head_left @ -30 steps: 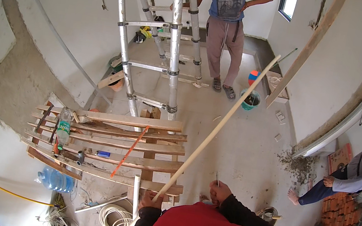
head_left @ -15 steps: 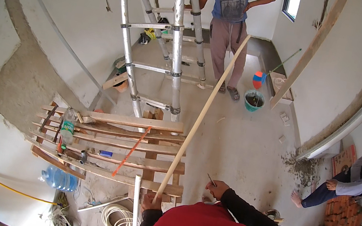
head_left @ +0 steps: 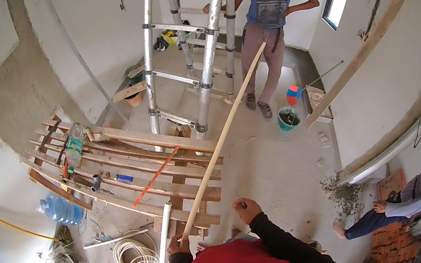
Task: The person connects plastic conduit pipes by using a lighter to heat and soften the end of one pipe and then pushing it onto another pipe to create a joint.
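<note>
My left hand (head_left: 180,245) is closed around the lower end of a long, pale wooden strip (head_left: 226,128). The strip slopes up and away, passing over the right end of a slatted wooden platform (head_left: 151,185). Its far end lies in line with the standing person's trousers; whether they touch I cannot tell. To the right of the strip, my right hand (head_left: 247,210) is raised with curled fingers, apart from the wood. A thin pencil-like stick showed in it a moment ago; now it barely shows. A white pipe (head_left: 163,243) stands beside my left hand.
An aluminium ladder (head_left: 206,75) stands beyond the platform, with a person (head_left: 264,34) beside it. On the platform lie a plastic bottle (head_left: 75,145), a hammer (head_left: 95,183) and an orange strip (head_left: 155,177). Coiled hose (head_left: 135,255), a bucket (head_left: 288,119) and another person (head_left: 413,199) are around.
The strip's far end has swung left, and my left hand has shifted slightly right and down. My right hand has turned and moved a little left and up. The view has shifted slightly.
</note>
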The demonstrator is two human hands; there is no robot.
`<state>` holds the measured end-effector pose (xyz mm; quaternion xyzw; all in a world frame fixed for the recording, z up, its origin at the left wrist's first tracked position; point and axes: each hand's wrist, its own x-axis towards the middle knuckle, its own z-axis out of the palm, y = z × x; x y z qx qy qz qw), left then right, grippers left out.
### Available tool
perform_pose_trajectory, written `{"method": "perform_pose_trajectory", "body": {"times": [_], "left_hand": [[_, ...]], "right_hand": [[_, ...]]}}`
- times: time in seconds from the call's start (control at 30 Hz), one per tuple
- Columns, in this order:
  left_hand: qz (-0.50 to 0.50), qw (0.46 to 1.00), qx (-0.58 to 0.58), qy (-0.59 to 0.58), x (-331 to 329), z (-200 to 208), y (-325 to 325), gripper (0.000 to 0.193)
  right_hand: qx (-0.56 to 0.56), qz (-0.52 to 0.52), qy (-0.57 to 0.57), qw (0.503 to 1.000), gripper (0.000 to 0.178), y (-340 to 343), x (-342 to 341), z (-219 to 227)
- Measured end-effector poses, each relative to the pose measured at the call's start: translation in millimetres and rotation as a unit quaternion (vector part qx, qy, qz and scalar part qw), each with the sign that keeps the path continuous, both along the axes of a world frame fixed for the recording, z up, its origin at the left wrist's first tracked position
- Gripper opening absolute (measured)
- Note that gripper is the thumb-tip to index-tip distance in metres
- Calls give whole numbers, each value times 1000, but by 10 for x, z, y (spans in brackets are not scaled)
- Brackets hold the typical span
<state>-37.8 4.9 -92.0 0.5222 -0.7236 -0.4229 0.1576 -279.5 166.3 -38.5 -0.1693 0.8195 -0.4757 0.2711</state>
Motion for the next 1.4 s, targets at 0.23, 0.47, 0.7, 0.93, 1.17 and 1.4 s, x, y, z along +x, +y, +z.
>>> {"method": "perform_pose_trajectory", "body": {"times": [0.23,0.47,0.7,0.93,1.17,1.4], "left_hand": [[18,995,67,-76,883,4,99,44],[79,977,106,-167,1847,-588,616,37],[91,971,107,-191,1299,-338,753,42],[117,968,85,-206,957,-135,884,49],[142,968,57,-198,746,-16,1091,57],[104,980,21,-169,239,59,750,60]], "right_hand": [[23,-10,2,1000,18,66,95,-183],[-8,-9,21,1000,16,129,82,-457],[59,46,39,996,23,97,-107,-647],[34,89,-5,995,28,119,-410,-594],[19,78,12,997,27,445,-607,-662],[-25,102,-17,994,24,697,-833,-503]]}}
